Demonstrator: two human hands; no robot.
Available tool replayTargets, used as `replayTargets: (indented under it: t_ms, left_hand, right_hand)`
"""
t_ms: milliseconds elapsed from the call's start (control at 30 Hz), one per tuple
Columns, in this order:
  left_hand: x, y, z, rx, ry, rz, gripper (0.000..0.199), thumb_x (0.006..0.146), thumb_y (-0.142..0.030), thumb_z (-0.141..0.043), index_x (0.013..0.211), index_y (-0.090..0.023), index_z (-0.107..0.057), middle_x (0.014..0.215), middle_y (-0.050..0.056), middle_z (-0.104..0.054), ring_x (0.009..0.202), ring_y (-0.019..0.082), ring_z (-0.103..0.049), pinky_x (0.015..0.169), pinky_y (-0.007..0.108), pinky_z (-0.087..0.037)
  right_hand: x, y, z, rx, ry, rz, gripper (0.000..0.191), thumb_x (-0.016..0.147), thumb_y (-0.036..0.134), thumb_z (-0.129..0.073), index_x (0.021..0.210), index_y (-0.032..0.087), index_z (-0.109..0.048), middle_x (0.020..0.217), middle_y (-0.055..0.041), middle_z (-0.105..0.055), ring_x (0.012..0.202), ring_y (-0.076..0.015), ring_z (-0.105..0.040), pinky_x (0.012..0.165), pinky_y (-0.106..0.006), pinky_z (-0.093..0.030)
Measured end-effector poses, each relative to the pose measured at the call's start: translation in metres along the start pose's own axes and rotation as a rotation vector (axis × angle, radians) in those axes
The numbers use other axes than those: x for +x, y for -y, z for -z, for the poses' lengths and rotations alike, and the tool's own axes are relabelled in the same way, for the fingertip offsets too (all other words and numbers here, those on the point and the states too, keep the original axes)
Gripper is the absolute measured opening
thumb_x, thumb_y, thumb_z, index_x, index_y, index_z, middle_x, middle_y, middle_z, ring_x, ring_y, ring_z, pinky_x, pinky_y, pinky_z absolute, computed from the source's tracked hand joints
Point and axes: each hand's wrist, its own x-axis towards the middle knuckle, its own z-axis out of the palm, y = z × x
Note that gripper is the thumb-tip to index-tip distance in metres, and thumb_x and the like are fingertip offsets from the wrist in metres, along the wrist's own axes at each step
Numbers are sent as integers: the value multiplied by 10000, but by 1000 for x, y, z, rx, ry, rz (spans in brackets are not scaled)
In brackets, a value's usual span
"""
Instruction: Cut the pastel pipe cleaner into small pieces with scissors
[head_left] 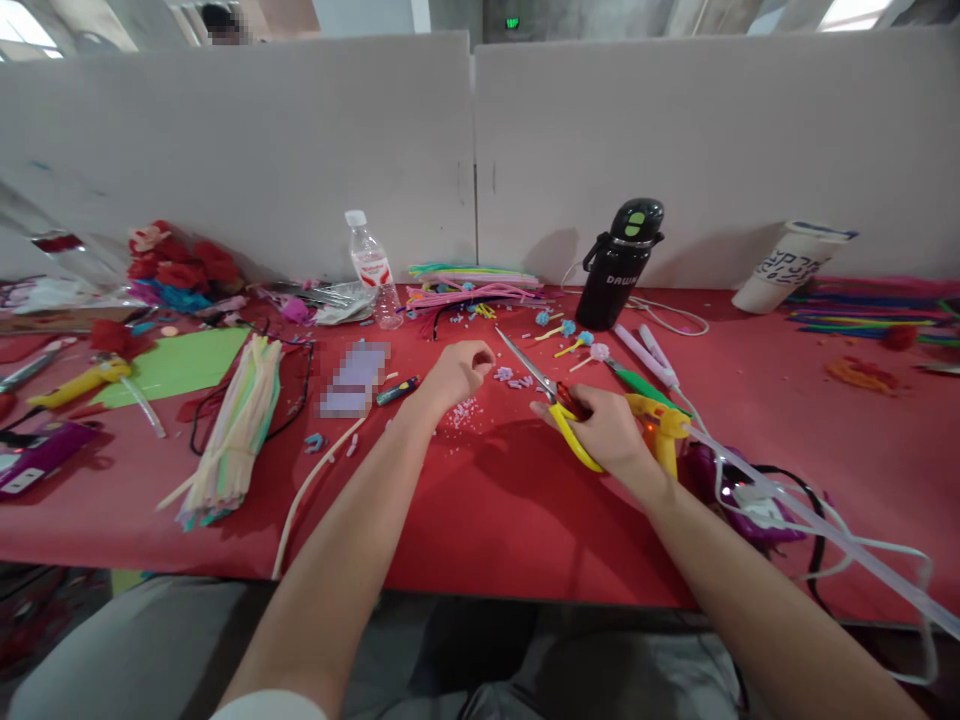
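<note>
My right hand (604, 430) grips a pair of scissors (531, 362) with yellow handles. The blades point up and to the left, over the table. My left hand (459, 375) hovers to the left of the blade tips, its fingers curled; whatever it may hold is hidden. Small lilac cut pieces (513, 377) lie between the two hands. Below the left hand, tiny pale bits (461, 415) are scattered on the red tabletop (495, 530). A small cutter-like tool (397, 391) rests by my left wrist.
Small pom-pom flowers (583, 340) lie beyond my right hand, near a black bottle (619, 265). A yellow glue gun (664, 425) sits close to my right wrist. At left are a pipe-cleaner bundle (236, 430) and a water bottle (373, 270). A grey partition (300, 150) stands behind.
</note>
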Motion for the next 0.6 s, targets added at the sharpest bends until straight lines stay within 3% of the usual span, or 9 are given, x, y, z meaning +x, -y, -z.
replayTargets:
  t_ms: [233, 433, 600]
  left_hand:
    - [-55, 5, 41, -346, -86, -5, 205, 850, -351, -605, 837, -156, -664, 782, 30, -671, 706, 131, -592, 652, 236, -454]
    - [-70, 16, 41, -473, -162, -13, 290, 869, -427, -577, 828, -151, -657, 726, 20, -622, 654, 115, -540, 605, 228, -423]
    - [-74, 9, 39, -435, -188, -53, 262, 893, -386, -542, 809, -158, -640, 728, 18, -609, 671, 120, -530, 615, 231, -417]
  right_hand:
    - [-4, 4, -3, 25, 75, 16, 549, 704, 603, -655, 578, 196, -309, 519, 55, -313, 510, -80, -246, 460, -230, -208]
    - [-7, 1, -8, 12, 133, 34, 531, 706, 596, -662, 578, 189, -346, 533, 56, -302, 528, -85, -239, 459, -224, -211]
    - [-9, 3, -7, -3, 180, 59, 482, 717, 578, -656, 588, 182, -414, 528, 50, -335, 525, -87, -269, 455, -217, -223]
